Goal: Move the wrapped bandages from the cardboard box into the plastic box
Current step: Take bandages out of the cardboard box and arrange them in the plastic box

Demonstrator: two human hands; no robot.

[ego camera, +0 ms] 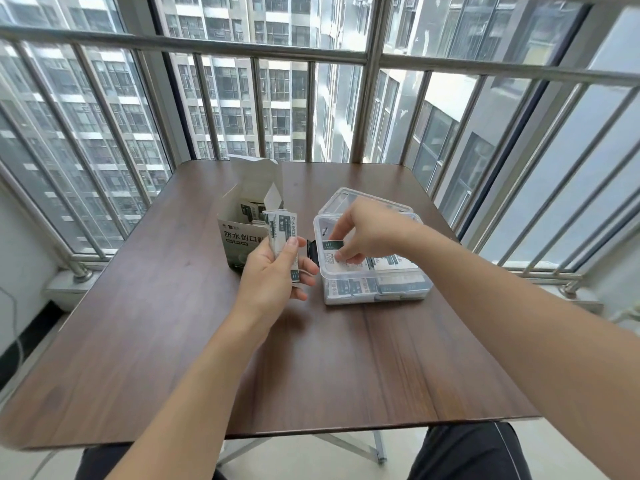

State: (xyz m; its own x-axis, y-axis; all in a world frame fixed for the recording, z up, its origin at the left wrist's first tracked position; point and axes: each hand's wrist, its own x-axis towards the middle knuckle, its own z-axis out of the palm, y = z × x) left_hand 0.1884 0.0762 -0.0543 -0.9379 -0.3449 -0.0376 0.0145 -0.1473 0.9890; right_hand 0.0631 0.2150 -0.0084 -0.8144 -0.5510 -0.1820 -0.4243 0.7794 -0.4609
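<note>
We see the left hand (273,275) gripping a small stack of wrapped bandages (282,233), held upright just in front of the cardboard box (242,233), which stands open at the far-left of the tabletop (156,341) w/ more bandages inside. The right hand (367,233) reaches into the clear plastic box (374,292) to the right, thumb & fingertips pinching one wrapped bandage (332,247) at its left end. The plastic box sits w/ its lid (346,197) tipped back on the far side; more bandages lie flat inside, approx. filling it. Behind the tabletop, a metal railing (207,46) & window.
</note>
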